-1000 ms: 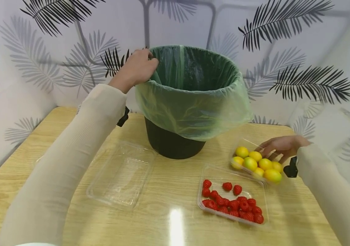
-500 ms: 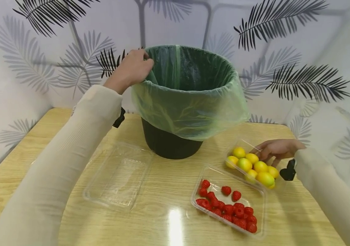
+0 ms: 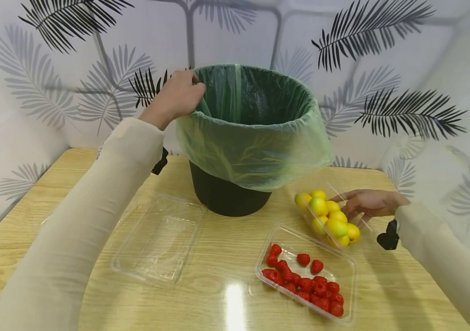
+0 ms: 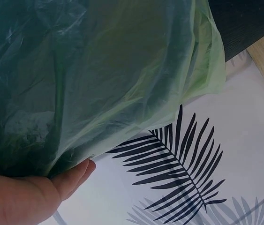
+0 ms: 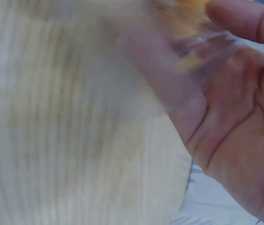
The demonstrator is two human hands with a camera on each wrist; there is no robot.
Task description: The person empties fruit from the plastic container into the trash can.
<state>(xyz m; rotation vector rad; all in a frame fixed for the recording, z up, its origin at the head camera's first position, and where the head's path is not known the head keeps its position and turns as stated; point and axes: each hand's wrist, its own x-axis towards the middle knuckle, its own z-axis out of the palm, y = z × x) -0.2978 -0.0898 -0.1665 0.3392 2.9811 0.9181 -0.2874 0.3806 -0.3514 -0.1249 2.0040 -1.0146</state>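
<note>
Since the frame 0.5 s ago, the tray of yellow fruit [image 3: 329,216] is tipping up on its far-right side, now tilted w/ its open face turned toward the bin, where before it was sitting flat on the table [image 3: 235,257]. The right hand [image 3: 369,203] is gripping that tray's right edge, fingers curled round the clear rim; the right wrist view is showing fingers [image 5: 244,21] and palm against blurred clear plastic. The left hand [image 3: 177,97] is unchanged, pinching the green bag [image 3: 255,147] at the bin's left rim, thumb [image 4: 71,178] pressed under the film in the left wrist view. The black bin [image 3: 226,195] is standing upright at the table's back centre, near the wall; the bag is hanging over most of its upper part. The tilted tray is sitting just right of the bin's base, apart from it, w/ bare table between. The tray of red berries [image 3: 306,276] is lying flat just in front of it, close to its lower edge. An empty clear tray [image 3: 158,239] is lying front-left of the bin, w/ open tabletop around it. The fruit: round, yellow-green, glossy, bunching toward the low side.
</note>
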